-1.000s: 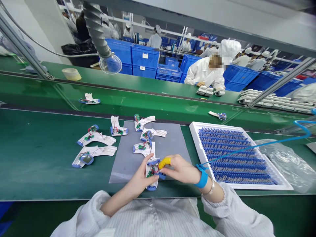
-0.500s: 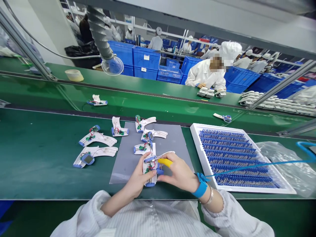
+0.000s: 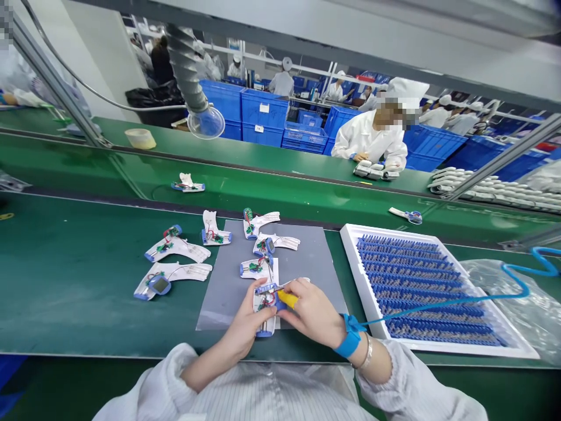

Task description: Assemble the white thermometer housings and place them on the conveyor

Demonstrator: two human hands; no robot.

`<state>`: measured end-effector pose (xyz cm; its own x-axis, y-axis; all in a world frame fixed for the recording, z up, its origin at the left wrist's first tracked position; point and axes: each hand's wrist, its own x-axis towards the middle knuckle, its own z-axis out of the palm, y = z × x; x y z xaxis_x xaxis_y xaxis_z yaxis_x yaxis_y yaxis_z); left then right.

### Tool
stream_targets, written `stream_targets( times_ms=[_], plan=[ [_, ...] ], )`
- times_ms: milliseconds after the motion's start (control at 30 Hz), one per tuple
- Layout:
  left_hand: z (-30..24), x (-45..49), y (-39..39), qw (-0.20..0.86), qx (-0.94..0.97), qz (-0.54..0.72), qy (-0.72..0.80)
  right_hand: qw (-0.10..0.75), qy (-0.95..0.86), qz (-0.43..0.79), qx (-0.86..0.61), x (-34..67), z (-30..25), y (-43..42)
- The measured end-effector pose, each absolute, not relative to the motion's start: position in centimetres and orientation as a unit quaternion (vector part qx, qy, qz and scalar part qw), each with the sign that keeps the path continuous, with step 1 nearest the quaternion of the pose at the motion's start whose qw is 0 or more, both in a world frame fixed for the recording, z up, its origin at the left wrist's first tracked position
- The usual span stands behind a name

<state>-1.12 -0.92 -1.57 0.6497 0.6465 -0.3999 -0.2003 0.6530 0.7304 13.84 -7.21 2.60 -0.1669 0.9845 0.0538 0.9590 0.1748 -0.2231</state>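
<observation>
**Left hand** (image 3: 248, 330): I'm seeing it curl around a white plastic housing (image 3: 265, 318), fingers closed, so it's gripping that piece.
**Right hand** (image 3: 312, 313): It's reaching in at the housing's upper end, fingers drawn together beside a blue part (image 3: 265, 289). I can't tell whether it's gripping anything.
**Fingertip**: A yellow finger cot (image 3: 287, 299) is covering one right-hand finger and touching the housing area.
**Held piece's place**: I'm finding it over the front of a grey mat (image 3: 307, 257), close to the mat's near edge.
**Housings on this belt**: I'm counting seven: one in hand, four on or at the edge of the mat, and two on the green belt (image 3: 65, 280).
**Work showing**: All seven are lying open, with green circuit boards and red wires exposed.
**Not yet on them**: I'm seeing no closed cover on any of the seven.
**Parts tray**: A white foam tray (image 3: 359, 280) is holding rows of blue-and-grey parts, too many and too small for me to count.
**Right wrist**: One blue wrist strap (image 3: 350, 337) is fastened there, its cord trailing across the tray.
**Across the line**: One co-worker (image 3: 372, 137) is working with white pieces at the far belt.
</observation>
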Motion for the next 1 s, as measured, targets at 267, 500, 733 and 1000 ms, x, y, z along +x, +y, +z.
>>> stream_targets(
  times_ms=[267, 500, 733, 1000],
  plan=[
    [-1.9, -0.9, -0.8, 0.837, 0.307, 0.264, 0.369, 0.107, -0.749, -0.017, -0.653, 13.0, 1.1, -7.5],
    [-1.2, -0.7, -0.6, 0.840, 0.301, 0.280, 0.353, 0.213, -0.733, -0.005, -0.647, 13.6, 0.9, -7.3],
    [-1.4, -0.5, -0.8, 0.827, 0.304, 0.297, 0.368, 0.212, -0.738, -0.045, -0.639, 14.4, 1.6, -7.1],
    [-2.1, -0.7, -1.2, 0.830, 0.310, 0.287, 0.365, 0.144, -0.792, 0.075, -0.589, 15.8, 3.1, -6.1]
  ],
)
